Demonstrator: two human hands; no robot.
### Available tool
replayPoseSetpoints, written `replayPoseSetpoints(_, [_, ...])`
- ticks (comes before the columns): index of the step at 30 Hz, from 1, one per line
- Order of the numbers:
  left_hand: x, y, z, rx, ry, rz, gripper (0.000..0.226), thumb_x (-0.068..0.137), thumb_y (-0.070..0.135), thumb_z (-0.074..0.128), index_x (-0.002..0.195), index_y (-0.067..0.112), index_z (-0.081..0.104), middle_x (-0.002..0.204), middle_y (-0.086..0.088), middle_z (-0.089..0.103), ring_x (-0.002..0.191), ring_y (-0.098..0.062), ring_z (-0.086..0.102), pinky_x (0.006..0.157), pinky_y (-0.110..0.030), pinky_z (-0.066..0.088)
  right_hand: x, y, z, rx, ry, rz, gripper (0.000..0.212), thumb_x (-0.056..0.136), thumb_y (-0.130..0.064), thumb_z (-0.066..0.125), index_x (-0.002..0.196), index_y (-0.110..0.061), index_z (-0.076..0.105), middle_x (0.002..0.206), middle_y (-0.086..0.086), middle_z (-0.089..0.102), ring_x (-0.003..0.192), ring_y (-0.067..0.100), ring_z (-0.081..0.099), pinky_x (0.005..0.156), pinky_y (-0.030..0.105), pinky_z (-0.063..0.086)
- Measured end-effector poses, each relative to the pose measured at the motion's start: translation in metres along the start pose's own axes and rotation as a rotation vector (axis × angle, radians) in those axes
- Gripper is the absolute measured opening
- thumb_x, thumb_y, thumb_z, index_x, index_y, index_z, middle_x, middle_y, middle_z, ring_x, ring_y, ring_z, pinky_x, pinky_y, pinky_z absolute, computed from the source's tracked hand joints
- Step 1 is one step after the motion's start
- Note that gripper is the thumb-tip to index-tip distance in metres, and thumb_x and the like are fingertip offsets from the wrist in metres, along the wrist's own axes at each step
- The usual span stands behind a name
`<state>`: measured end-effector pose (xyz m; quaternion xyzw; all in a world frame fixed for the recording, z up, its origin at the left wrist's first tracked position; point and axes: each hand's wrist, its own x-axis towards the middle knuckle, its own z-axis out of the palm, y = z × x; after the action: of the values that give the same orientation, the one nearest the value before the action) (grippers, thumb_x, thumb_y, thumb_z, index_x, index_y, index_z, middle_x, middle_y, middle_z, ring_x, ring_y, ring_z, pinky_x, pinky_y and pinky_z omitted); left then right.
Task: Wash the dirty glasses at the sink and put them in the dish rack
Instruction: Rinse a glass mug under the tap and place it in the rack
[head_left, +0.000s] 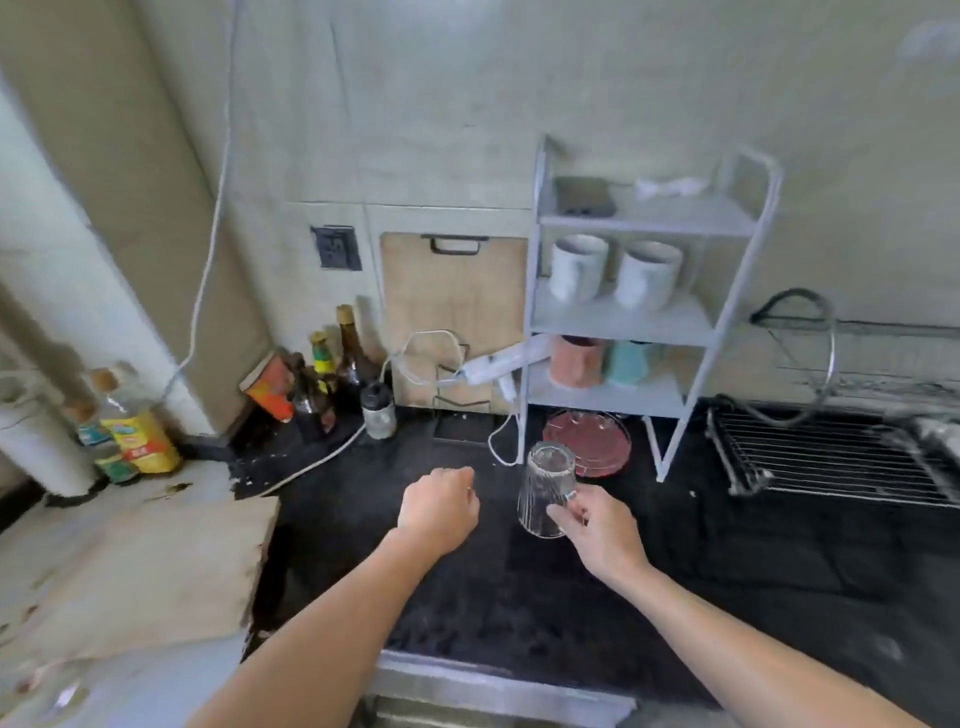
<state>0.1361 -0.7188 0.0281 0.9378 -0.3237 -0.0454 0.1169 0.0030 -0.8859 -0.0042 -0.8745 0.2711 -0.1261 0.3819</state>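
Dark speckled counter (467, 597) fills the middle of the frame, with a white shelf unit (623, 322) against the back wall and the wire dish rack (831, 457) at the right edge. Your right hand (597, 535) pinches a clear ribbed glass (545, 483) near its wide rim at frame centre, well left of the rack; I cannot tell whether it rests on the counter or hangs just above it. Your left hand (439, 506) sits near it, fingers curled under, holding nothing. The glass is inverted: long axis close to vertical, base up, mouth down, top leaning slightly right. By my reading you are early on: no glass shows in the rack, no tap or water is in view, and only a metal strip (493, 686) at the bottom edge hints at the sink. Washing and racking both remain.
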Motion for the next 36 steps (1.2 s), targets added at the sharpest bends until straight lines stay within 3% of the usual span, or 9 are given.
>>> replayPoseSetpoints(4, [0.057, 0.069, 0.025, -0.045, -0.079, 0.170, 0.023, 0.093, 0.027, 0.042, 0.105, 0.017, 0.060, 0.105, -0.008, 0.065, 0.099, -0.032, 0.061, 0.077, -0.036, 0.046, 0.017, 0.063, -0.047, -0.055, 0.117, 0.143, 0.036, 0.088, -0.036, 0.068, 0.064, -0.029, 0.043, 0.085, -0.002, 0.064, 0.071, 0.015, 0.058, 0.066, 0.030, 0.039])
replayPoseSetpoints(9, [0.102, 0.161, 0.046, -0.077, -0.128, 0.398, 0.023, 0.094, 0.025, 0.042, 0.104, 0.015, 0.059, 0.103, -0.007, 0.065, 0.096, -0.031, 0.061, 0.073, -0.035, 0.045, 0.022, 0.133, -0.109, -0.103, 0.284, 0.298, 0.035, 0.087, -0.032, 0.070, 0.071, -0.003, 0.061, 0.093, -0.003, 0.065, 0.074, 0.018, 0.060, 0.071, 0.036, 0.048])
replayPoseSetpoints(13, [0.120, 0.243, 0.055, -0.101, -0.139, 0.560, 0.026, 0.095, 0.026, 0.042, 0.109, 0.017, 0.061, 0.106, -0.004, 0.065, 0.097, -0.028, 0.060, 0.077, -0.036, 0.048, 0.010, 0.185, -0.157, -0.129, 0.416, 0.350, 0.048, 0.086, -0.027, 0.071, 0.054, -0.010, 0.040, 0.084, 0.003, 0.064, 0.073, 0.022, 0.061, 0.061, 0.034, 0.043])
replayPoseSetpoints(19, [0.140, 0.373, 0.065, -0.205, -0.020, 0.790, 0.025, 0.095, 0.023, 0.043, 0.107, 0.014, 0.064, 0.100, -0.002, 0.064, 0.092, -0.022, 0.061, 0.076, -0.038, 0.051, 0.006, 0.266, -0.235, -0.160, 0.513, 0.416, 0.050, 0.087, -0.027, 0.071, 0.053, -0.012, 0.038, 0.090, 0.000, 0.066, 0.066, 0.018, 0.059, 0.060, 0.031, 0.039])
replayPoseSetpoints(22, [0.155, 0.438, 0.079, -0.258, 0.069, 0.867, 0.025, 0.091, 0.019, 0.048, 0.104, 0.010, 0.067, 0.099, -0.004, 0.065, 0.091, -0.024, 0.062, 0.075, -0.040, 0.054, 0.019, 0.311, -0.278, -0.158, 0.509, 0.412, 0.045, 0.087, -0.027, 0.071, 0.055, -0.005, 0.048, 0.099, -0.006, 0.065, 0.069, 0.017, 0.061, 0.062, 0.030, 0.041])
replayPoseSetpoints(25, [0.179, 0.494, 0.101, -0.201, 0.129, 0.860, 0.023, 0.088, 0.016, 0.052, 0.103, 0.008, 0.068, 0.100, -0.008, 0.063, 0.092, -0.026, 0.059, 0.078, -0.043, 0.053, 0.043, 0.354, -0.319, -0.165, 0.470, 0.385, 0.042, 0.087, -0.029, 0.070, 0.060, -0.001, 0.056, 0.107, -0.008, 0.064, 0.073, 0.018, 0.063, 0.066, 0.034, 0.048])
replayPoseSetpoints(29, [0.199, 0.533, 0.124, -0.018, 0.058, 0.657, 0.040, 0.097, 0.032, 0.044, 0.132, 0.012, 0.051, 0.133, -0.010, 0.048, 0.123, -0.029, 0.044, 0.104, -0.042, 0.039, 0.081, 0.408, -0.361, -0.182, 0.416, 0.377, 0.042, 0.089, -0.032, 0.068, 0.064, -0.001, 0.058, 0.114, 0.003, 0.066, 0.086, 0.025, 0.065, 0.074, 0.038, 0.052])
replayPoseSetpoints(33, [0.205, 0.544, 0.143, 0.171, 0.013, 0.533, 0.055, 0.101, 0.046, 0.022, 0.148, 0.018, 0.027, 0.154, -0.011, 0.028, 0.143, -0.030, 0.023, 0.117, -0.044, 0.022, 0.114, 0.451, -0.381, -0.168, 0.371, 0.382, 0.048, 0.091, -0.030, 0.066, 0.056, -0.006, 0.043, 0.115, 0.011, 0.064, 0.107, 0.028, 0.062, 0.071, 0.033, 0.045])
replayPoseSetpoints(36, [0.205, 0.547, 0.149, 0.239, 0.058, 0.488, 0.055, 0.100, 0.045, 0.021, 0.144, 0.018, 0.038, 0.148, -0.011, 0.041, 0.138, -0.031, 0.036, 0.112, -0.046, 0.031, 0.133, 0.476, -0.384, -0.157, 0.351, 0.408, 0.050, 0.092, -0.029, 0.065, 0.055, -0.008, 0.037, 0.099, 0.013, 0.059, 0.085, 0.030, 0.059, 0.063, 0.028, 0.030])
